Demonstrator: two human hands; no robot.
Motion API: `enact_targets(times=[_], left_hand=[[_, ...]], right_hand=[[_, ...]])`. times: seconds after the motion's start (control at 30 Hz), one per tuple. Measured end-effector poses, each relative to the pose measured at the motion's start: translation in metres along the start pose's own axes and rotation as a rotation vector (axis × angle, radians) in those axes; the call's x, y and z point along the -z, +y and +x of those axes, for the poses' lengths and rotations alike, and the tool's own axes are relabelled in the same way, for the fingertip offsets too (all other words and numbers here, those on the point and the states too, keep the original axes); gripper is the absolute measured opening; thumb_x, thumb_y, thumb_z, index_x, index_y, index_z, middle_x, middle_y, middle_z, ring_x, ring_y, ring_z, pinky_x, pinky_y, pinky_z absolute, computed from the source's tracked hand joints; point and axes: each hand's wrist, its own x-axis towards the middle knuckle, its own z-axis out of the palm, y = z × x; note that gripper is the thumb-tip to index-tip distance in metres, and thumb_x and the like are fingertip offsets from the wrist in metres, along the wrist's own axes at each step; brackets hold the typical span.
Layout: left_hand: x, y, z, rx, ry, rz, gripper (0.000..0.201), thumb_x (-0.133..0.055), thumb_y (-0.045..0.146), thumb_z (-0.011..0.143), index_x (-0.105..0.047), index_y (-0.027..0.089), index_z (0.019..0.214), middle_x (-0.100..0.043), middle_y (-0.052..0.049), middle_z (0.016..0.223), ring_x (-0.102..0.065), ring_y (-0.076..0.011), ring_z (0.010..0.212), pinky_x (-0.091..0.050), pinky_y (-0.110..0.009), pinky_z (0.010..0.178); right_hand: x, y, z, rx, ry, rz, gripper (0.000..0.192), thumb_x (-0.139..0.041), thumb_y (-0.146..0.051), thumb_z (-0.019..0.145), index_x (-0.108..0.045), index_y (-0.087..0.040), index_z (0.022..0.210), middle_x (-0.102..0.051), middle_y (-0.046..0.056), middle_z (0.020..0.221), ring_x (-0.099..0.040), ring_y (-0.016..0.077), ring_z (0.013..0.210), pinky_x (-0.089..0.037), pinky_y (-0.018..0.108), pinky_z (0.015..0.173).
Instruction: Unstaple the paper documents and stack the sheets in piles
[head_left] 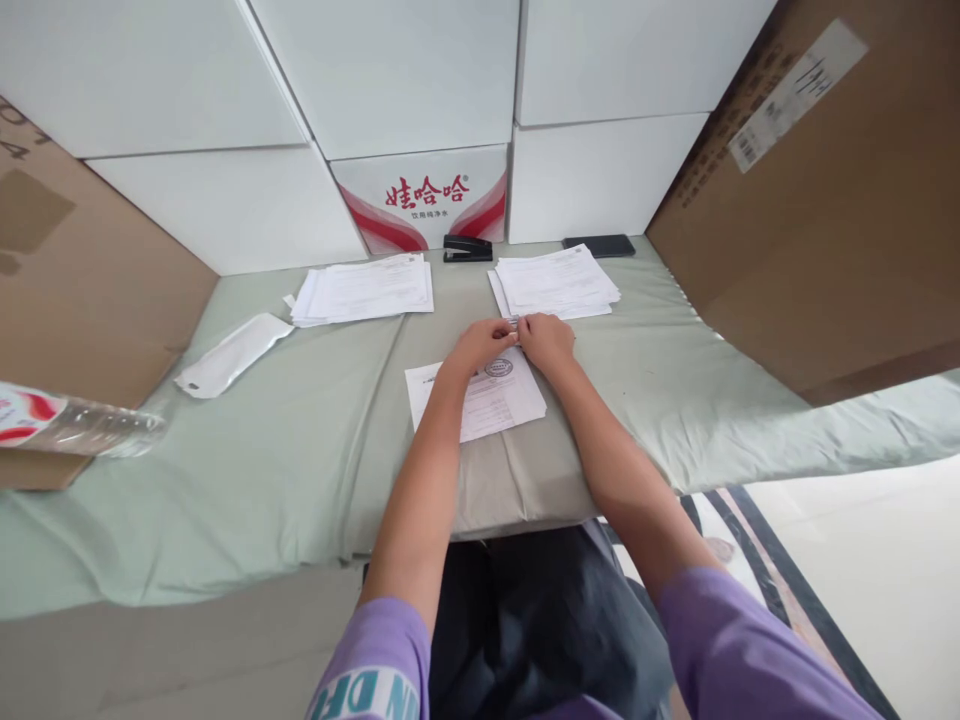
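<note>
My left hand (480,345) and my right hand (546,338) meet at the far edge of a thin set of printed sheets (480,400) lying on the green-grey cloth. Both hands pinch something small and pale (514,324) at the top of these sheets; I cannot tell what it is. A round stamp mark shows on the top sheet between my hands. Just beyond my hands lies a paper stack (556,282), and another paper stack (367,290) lies to the left.
A black stapler (467,248) and a dark phone (598,245) lie at the back by the white boxes. A red-printed carton (424,200) stands behind. A white pouch (232,355) and a plastic bottle (75,425) are left; a large cardboard box (817,190) right.
</note>
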Motion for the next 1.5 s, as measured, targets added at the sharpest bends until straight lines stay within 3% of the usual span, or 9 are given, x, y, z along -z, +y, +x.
enact_targets(times=[0.27,0.43,0.7,0.8,0.93,1.07,1.27,1.43,1.5], left_hand=[[0.011,0.008,-0.009,-0.133,-0.177,-0.071,0.010,-0.062,0.029,0.080,-0.059,0.020,0.083,-0.067,-0.003,0.090,-0.062,-0.0191,0.091,-0.048,-0.033,0.086],[0.010,0.007,-0.009,-0.102,-0.168,-0.105,0.016,-0.066,0.027,0.077,-0.053,0.020,0.083,-0.065,-0.002,0.086,-0.061,-0.0180,0.084,-0.048,-0.032,0.079],[0.017,0.008,-0.011,0.044,-0.154,-0.182,0.045,-0.073,0.032,0.075,-0.056,0.020,0.115,-0.068,-0.004,0.093,-0.065,-0.0203,0.087,-0.049,-0.031,0.075],[0.024,0.014,-0.014,0.066,-0.183,-0.029,0.028,-0.069,0.041,0.080,-0.067,0.018,0.095,-0.063,-0.002,0.077,-0.062,-0.0208,0.076,-0.046,-0.033,0.072],[0.023,0.016,-0.015,0.040,-0.129,0.093,0.030,-0.064,0.045,0.083,-0.064,0.018,0.070,-0.052,-0.001,0.064,-0.054,-0.0180,0.065,-0.041,-0.033,0.066],[0.013,0.016,-0.015,0.020,-0.048,0.138,0.022,-0.065,0.039,0.084,-0.070,0.019,0.080,-0.061,-0.005,0.073,-0.059,-0.0224,0.076,-0.044,-0.034,0.072],[-0.002,0.018,-0.012,0.067,0.061,0.179,0.025,-0.065,0.037,0.085,-0.073,0.021,0.102,-0.073,-0.011,0.107,-0.064,-0.0310,0.103,-0.047,-0.041,0.089],[0.011,0.015,-0.017,0.109,0.075,0.144,0.044,-0.074,0.042,0.077,-0.068,0.020,0.115,-0.070,-0.012,0.119,-0.064,-0.0284,0.104,-0.049,-0.037,0.085],[0.021,0.014,-0.021,0.099,0.029,0.150,0.035,-0.073,0.035,0.077,-0.069,0.020,0.109,-0.071,-0.009,0.111,-0.065,-0.0246,0.096,-0.049,-0.034,0.080]], right_hand=[[0.010,0.000,-0.010,0.186,-0.100,-0.075,0.047,-0.029,-0.031,0.105,-0.074,-0.017,0.107,-0.072,0.016,0.120,-0.056,0.0299,0.118,-0.039,0.039,0.094],[0.006,-0.002,-0.011,0.143,-0.069,-0.085,0.050,-0.029,-0.032,0.105,-0.076,-0.017,0.104,-0.075,0.017,0.111,-0.064,0.0277,0.107,-0.039,0.037,0.090],[-0.001,0.000,-0.004,0.137,-0.023,-0.016,0.058,-0.023,-0.043,0.107,-0.074,-0.017,0.107,-0.075,0.015,0.107,-0.068,0.0256,0.099,-0.039,0.030,0.076],[-0.002,0.000,-0.002,0.174,-0.005,0.012,0.056,-0.023,-0.042,0.108,-0.072,-0.016,0.105,-0.075,0.014,0.107,-0.067,0.0253,0.100,-0.038,0.029,0.077],[-0.001,-0.003,-0.001,0.161,0.039,-0.004,0.054,-0.023,-0.041,0.108,-0.069,-0.014,0.106,-0.073,0.015,0.110,-0.065,0.0252,0.100,-0.037,0.029,0.077],[-0.001,-0.003,-0.001,0.149,0.062,-0.038,0.053,-0.023,-0.040,0.108,-0.069,-0.014,0.106,-0.073,0.014,0.111,-0.065,0.0248,0.101,-0.036,0.030,0.076],[-0.004,0.004,0.003,0.190,0.104,-0.001,0.049,-0.023,-0.036,0.108,-0.068,-0.017,0.103,-0.072,0.011,0.113,-0.064,0.0228,0.096,-0.034,0.030,0.075],[-0.006,0.009,0.005,0.134,0.117,0.095,0.052,-0.021,-0.042,0.108,-0.067,-0.018,0.100,-0.073,0.010,0.103,-0.062,0.0217,0.092,-0.033,0.029,0.072],[-0.007,0.011,0.006,0.106,0.141,0.145,0.053,-0.021,-0.044,0.108,-0.067,-0.019,0.099,-0.073,0.010,0.099,-0.062,0.0226,0.090,-0.032,0.029,0.071]])
